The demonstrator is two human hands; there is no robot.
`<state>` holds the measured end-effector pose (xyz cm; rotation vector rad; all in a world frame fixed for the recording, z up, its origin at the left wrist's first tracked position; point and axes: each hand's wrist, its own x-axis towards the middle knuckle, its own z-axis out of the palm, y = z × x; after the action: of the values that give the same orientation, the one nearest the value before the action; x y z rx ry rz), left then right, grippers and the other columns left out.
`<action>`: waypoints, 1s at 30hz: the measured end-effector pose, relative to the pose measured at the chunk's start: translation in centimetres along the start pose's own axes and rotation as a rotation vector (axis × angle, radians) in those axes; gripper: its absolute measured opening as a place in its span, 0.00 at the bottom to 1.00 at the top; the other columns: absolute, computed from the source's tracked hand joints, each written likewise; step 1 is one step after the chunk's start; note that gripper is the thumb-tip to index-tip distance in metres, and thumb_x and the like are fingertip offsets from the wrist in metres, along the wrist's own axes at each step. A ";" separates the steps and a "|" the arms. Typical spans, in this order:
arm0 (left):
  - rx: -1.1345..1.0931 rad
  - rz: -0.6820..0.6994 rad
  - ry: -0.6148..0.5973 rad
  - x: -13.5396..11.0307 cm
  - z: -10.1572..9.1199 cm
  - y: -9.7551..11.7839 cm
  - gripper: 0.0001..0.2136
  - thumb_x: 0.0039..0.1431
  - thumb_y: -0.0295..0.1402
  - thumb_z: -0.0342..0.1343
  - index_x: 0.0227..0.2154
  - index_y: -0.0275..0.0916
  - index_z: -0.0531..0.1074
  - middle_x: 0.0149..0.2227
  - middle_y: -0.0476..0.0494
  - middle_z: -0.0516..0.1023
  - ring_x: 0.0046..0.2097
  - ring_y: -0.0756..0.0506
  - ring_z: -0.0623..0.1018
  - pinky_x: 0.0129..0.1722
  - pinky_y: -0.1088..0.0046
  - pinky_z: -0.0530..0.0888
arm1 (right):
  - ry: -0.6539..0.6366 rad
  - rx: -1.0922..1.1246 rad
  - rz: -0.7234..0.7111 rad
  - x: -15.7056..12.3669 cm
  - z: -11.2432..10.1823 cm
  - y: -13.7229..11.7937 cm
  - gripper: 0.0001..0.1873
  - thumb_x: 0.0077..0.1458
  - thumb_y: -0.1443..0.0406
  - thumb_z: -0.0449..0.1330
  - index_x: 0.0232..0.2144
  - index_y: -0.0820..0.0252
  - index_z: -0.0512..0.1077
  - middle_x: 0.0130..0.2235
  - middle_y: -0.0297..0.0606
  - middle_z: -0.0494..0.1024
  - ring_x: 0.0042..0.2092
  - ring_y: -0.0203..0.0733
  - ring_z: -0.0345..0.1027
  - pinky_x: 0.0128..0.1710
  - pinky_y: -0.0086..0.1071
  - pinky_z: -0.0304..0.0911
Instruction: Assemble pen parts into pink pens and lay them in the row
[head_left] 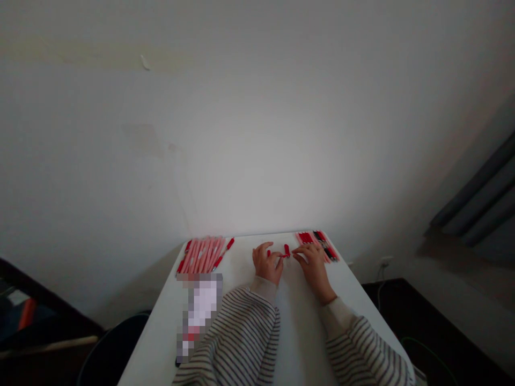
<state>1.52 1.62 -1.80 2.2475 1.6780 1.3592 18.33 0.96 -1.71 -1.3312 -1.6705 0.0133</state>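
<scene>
My left hand (266, 265) is over the far middle of the white table (295, 338), thumb and fingers closed on a slim red pen part (284, 255) that points right. A short red piece (287, 249) stands out just beyond it, near the fingertips; whether the two touch I cannot tell. My right hand (314, 265) is a little to the right, thumb and forefinger pinched together close to the end of the red part. What lies between these fingertips is too small to make out. More red shows behind the left hand's fingers, partly hidden.
Many pink and red pens (203, 254) lie in a row at the far left, with one red pen (223, 253) beside them. Red and black pen pieces (317, 245) lie at the far right. A blurred-out phone-like object (201, 316) is left of my forearm. A wall (257, 134) rises behind.
</scene>
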 end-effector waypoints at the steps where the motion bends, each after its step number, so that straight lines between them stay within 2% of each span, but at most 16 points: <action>1: 0.001 0.000 -0.007 0.0 0.0 0.0 0.07 0.53 0.36 0.56 0.31 0.46 0.78 0.50 0.44 0.71 0.54 0.41 0.67 0.57 0.52 0.61 | -0.002 -0.001 -0.001 0.0 0.0 0.0 0.12 0.58 0.57 0.55 0.32 0.54 0.76 0.37 0.39 0.75 0.43 0.45 0.63 0.47 0.41 0.55; 8: -0.005 0.007 -0.023 -0.1 0.1 -0.1 0.07 0.54 0.37 0.55 0.32 0.48 0.78 0.50 0.45 0.70 0.54 0.42 0.66 0.57 0.52 0.61 | -0.013 0.013 -0.015 -0.2 0.1 -0.2 0.11 0.57 0.57 0.56 0.31 0.54 0.77 0.37 0.39 0.75 0.45 0.46 0.62 0.48 0.42 0.55; 14: -0.004 0.046 0.045 -0.1 0.5 -0.5 0.06 0.51 0.37 0.59 0.32 0.48 0.78 0.48 0.45 0.70 0.52 0.43 0.67 0.53 0.56 0.67 | -0.027 0.056 -0.019 -0.3 0.3 -0.5 0.10 0.56 0.58 0.58 0.31 0.53 0.77 0.37 0.39 0.75 0.45 0.46 0.61 0.48 0.42 0.56; 17: 0.013 0.014 0.029 -0.1 0.6 -0.8 0.07 0.51 0.38 0.60 0.33 0.48 0.79 0.48 0.44 0.69 0.52 0.42 0.67 0.53 0.55 0.67 | -0.028 0.066 -0.014 -0.3 0.4 -0.7 0.10 0.56 0.58 0.58 0.31 0.54 0.77 0.37 0.39 0.75 0.45 0.46 0.61 0.48 0.43 0.56; 21: 0.011 0.011 -0.006 -0.3 0.4 -1.0 0.06 0.52 0.38 0.59 0.30 0.47 0.79 0.49 0.45 0.69 0.53 0.42 0.66 0.54 0.55 0.66 | -0.037 0.067 -0.006 -0.4 0.6 -0.7 0.11 0.56 0.57 0.58 0.29 0.54 0.77 0.36 0.40 0.75 0.46 0.47 0.61 0.49 0.43 0.56; 30: -0.019 0.037 0.039 -0.6 -0.1 -1.1 0.04 0.50 0.37 0.61 0.28 0.47 0.79 0.48 0.44 0.71 0.52 0.42 0.67 0.53 0.56 0.67 | -0.040 0.048 -0.001 -0.6 0.9 -0.9 0.14 0.58 0.56 0.55 0.27 0.55 0.76 0.35 0.40 0.75 0.45 0.47 0.60 0.49 0.43 0.56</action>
<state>0.59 1.62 -2.66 2.2677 1.6356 1.4301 17.08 0.60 -2.12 -1.3016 -1.6941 0.0786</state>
